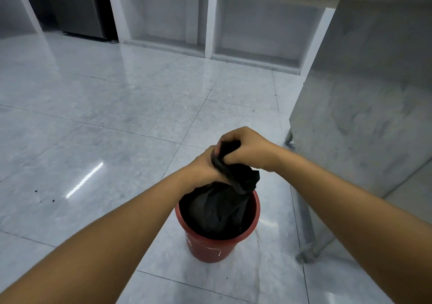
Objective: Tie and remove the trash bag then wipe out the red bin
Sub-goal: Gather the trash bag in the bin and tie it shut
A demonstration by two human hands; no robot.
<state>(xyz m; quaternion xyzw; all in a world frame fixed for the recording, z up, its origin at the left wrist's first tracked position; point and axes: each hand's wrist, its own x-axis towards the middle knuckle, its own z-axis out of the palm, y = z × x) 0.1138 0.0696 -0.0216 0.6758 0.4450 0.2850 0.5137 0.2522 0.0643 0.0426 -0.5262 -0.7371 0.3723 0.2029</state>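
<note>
A red bin [211, 248] stands on the tiled floor just below the middle of the view. Inside it sits a black trash bag [217, 210] whose top is gathered into a twisted neck rising above the rim. My left hand [203, 167] grips the neck from the left, just above the bin. My right hand [245, 149] is closed on the upper end of the gathered plastic, slightly higher and touching the left hand. The bin's inside is hidden by the bag.
A stainless steel cabinet [364, 88] on legs stands close to the right of the bin. White open shelving [210, 25] runs along the far wall, with a grey fridge [77, 4] at the back left. Glossy tile floor [105, 116] spreads to the left.
</note>
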